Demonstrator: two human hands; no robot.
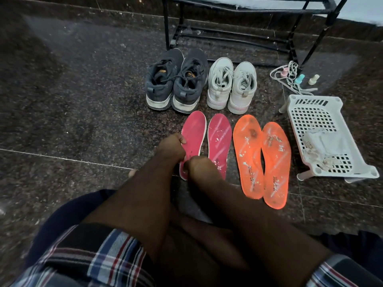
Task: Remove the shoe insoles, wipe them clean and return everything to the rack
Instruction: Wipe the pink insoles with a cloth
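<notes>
Two pink insoles lie on the dark stone floor; the left pink insole is held by both hands. My left hand curls its fingers over the insole's left edge. My right hand is fisted over its heel end, so the fingers are hidden. The right pink insole is flecked with white dirt. Beside it, two orange insoles are also spotted. Behind them stand a dark grey pair of shoes and a white pair of shoes. The black metal rack stands at the back with its low bars bare.
A white perforated plastic basket sits at the right with a crumpled white cloth in it. Loose white laces and three small bottles lie near the rack's right leg. My knees and checked sleeves fill the bottom.
</notes>
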